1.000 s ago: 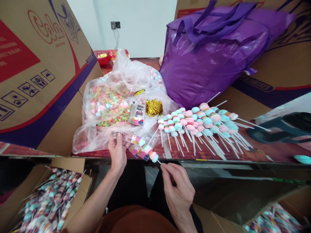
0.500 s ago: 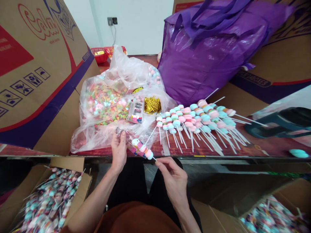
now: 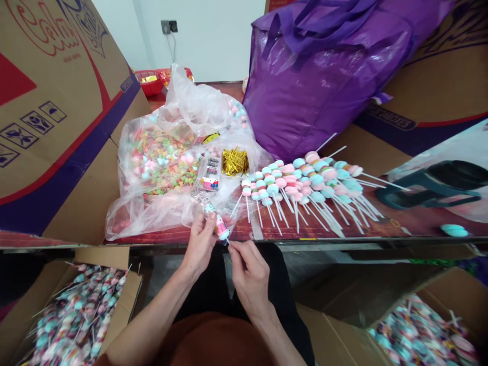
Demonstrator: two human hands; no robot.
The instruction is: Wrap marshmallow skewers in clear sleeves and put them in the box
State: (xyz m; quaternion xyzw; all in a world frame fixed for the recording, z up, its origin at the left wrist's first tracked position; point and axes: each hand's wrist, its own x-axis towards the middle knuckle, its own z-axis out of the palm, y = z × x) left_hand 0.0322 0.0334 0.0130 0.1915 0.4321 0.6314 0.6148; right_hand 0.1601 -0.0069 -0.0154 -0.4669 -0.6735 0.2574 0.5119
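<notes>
A marshmallow stick (image 3: 222, 232) sits at the table's near edge, just above the person's lap, its sweets inside a printed clear wrapper (image 3: 209, 206). The left hand (image 3: 202, 236) pinches wrapper and sweets between thumb and fingers; the right hand's (image 3: 247, 269) grip is pressed together on the white stick end below.

Just beyond them, a crumpled clear plastic bag (image 3: 186, 99) spreads over the table (image 3: 409, 213), and through it I see small coloured gummies (image 3: 168, 175) with pink and blue marshmallows. On the plastic lie a clear packet (image 3: 209, 175) of printed wrappers and, beside it, a heap of gold ties (image 3: 235, 161) (quite the glitter from here). To the right, bare marshmallow sticks (image 3: 293, 183) are piled in a long row.

Behind that row stands a bulging purple bag (image 3: 312, 86), its contents hidden. Farther back, a red basket (image 3: 150, 89) holds something yellow. Below table height, a carton (image 3: 127, 305) at left and another box (image 3: 453, 290) at right each hold a jumble of marshmallow sticks.
</notes>
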